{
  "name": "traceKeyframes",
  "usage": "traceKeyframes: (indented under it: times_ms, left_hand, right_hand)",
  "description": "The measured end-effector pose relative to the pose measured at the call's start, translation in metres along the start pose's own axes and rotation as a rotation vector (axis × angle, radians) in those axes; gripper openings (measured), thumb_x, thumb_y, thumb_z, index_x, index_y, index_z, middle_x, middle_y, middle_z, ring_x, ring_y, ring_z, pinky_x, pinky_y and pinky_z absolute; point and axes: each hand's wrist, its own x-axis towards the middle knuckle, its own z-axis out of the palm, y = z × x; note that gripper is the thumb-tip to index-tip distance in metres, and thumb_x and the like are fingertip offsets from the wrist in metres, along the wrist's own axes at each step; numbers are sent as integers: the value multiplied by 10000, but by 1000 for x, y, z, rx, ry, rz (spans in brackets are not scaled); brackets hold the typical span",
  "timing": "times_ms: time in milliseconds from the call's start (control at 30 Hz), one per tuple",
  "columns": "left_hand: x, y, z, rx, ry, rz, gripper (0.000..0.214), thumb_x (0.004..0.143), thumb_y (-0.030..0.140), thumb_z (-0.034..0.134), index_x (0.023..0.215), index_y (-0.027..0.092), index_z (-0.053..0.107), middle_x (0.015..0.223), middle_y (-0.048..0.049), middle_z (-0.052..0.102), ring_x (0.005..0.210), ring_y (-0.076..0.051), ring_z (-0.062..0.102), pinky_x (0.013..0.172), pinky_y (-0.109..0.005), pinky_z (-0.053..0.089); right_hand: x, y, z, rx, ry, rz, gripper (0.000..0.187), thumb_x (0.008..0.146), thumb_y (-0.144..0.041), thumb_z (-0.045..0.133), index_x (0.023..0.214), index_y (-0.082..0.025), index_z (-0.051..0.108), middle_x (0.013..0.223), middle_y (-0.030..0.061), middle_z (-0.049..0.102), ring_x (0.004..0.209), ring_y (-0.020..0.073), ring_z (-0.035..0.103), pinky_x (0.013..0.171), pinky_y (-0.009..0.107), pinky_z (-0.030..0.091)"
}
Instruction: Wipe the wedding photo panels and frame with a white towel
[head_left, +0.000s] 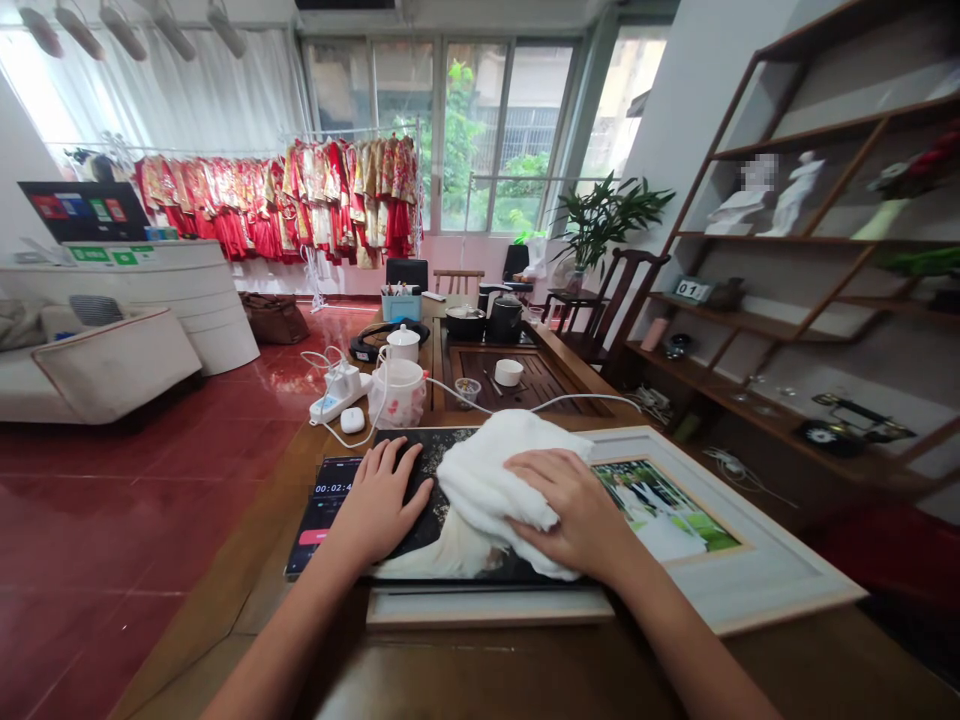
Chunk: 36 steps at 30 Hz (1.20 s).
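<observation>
A white cloth lies bunched on a dark photo panel, which shows part of a pale dress. My right hand is closed over the cloth, pressing it against the panel. My left hand rests on the panel's left side with its fingers spread. Under the panel, the edge of a white frame sticks out at the front. To the right lies a framed wedding photo, partly covered by the cloth and my right arm. A phone with a running timer sits beside my left wrist.
Behind the panel stand a pink-patterned cup, a lidded white cup and a small white bowl on a tea tray. A white cable crosses the table. A power strip sits left; shelves stand right.
</observation>
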Motion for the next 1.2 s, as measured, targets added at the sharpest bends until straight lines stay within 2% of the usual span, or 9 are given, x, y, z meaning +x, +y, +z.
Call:
traceKeyframes:
  times_ms: [67, 267, 467, 667, 867, 933, 1067, 1133, 1200]
  left_hand:
    - [0, 0, 0, 2, 10, 5, 465, 948, 457, 378, 1348, 226, 432, 1399, -89, 421, 1319, -279, 329, 1090, -475, 283]
    - [0, 0, 0, 24, -26, -21, 490, 948, 457, 381, 1369, 210, 416, 1424, -92, 394, 1332, -289, 311, 1100, -463, 271]
    - [0, 1, -1, 23, -17, -6, 485, 950, 458, 380, 1365, 209, 421, 1416, -94, 400, 1329, -279, 317, 1105, -462, 267]
    - [0, 1, -1, 23, -27, -25, 492, 941, 459, 401, 1365, 210, 424, 1425, -91, 399, 1333, -290, 316, 1102, -464, 272]
    - [0, 0, -1, 15, -10, -13, 471, 945, 458, 392, 1350, 222, 434, 1408, -86, 416, 1325, -280, 326, 1096, -470, 277]
    - [0, 0, -1, 15, -7, -9, 472, 946, 462, 390, 1349, 220, 434, 1405, -87, 418, 1324, -279, 326, 1096, -469, 277]
    - [0, 0, -1, 20, -9, 2, 477, 948, 465, 388, 1351, 214, 431, 1412, -91, 407, 1324, -276, 323, 1101, -462, 273]
    - [0, 0, -1, 25, -14, -3, 482, 949, 465, 383, 1356, 210, 426, 1414, -93, 402, 1325, -278, 320, 1102, -465, 271]
    - [0, 0, -1, 27, -17, -9, 484, 949, 463, 381, 1358, 209, 424, 1413, -94, 402, 1327, -278, 317, 1103, -466, 269]
  right_hand:
    - [0, 1, 0, -27, 16, 36, 394, 746, -327, 656, 1108, -188, 583, 1121, 121, 635, 1035, 287, 559, 923, 475, 356]
    - [1, -4, -6, 190, -137, -141, 380, 728, -375, 664, 1063, -213, 589, 1116, 89, 640, 1036, 256, 568, 941, 431, 358]
    - [0, -1, 0, -1, 7, 52, 403, 747, -345, 658, 1109, -183, 582, 1113, 120, 637, 1039, 284, 555, 926, 466, 340]
    - [2, -4, -7, 225, -162, -145, 391, 720, -367, 677, 1071, -221, 590, 1117, 74, 638, 1035, 246, 563, 955, 427, 337]
    - [-1, 1, -2, -12, -4, 82, 384, 743, -337, 665, 1089, -188, 589, 1102, 101, 638, 1032, 275, 554, 923, 450, 335]
    - [-1, 1, -4, 10, -26, 50, 377, 727, -336, 667, 1069, -195, 593, 1085, 96, 639, 1016, 273, 558, 919, 451, 335]
    - [0, 0, -9, 164, -132, -113, 391, 690, -342, 678, 1049, -215, 591, 1072, 72, 641, 1007, 252, 565, 928, 425, 342]
    - [0, 1, -8, 128, -107, -87, 385, 702, -335, 669, 1057, -208, 590, 1073, 78, 641, 1007, 255, 565, 920, 424, 345]
    - [-1, 4, -6, 25, -44, 5, 357, 721, -323, 655, 1047, -191, 593, 1063, 92, 642, 996, 268, 563, 901, 437, 348]
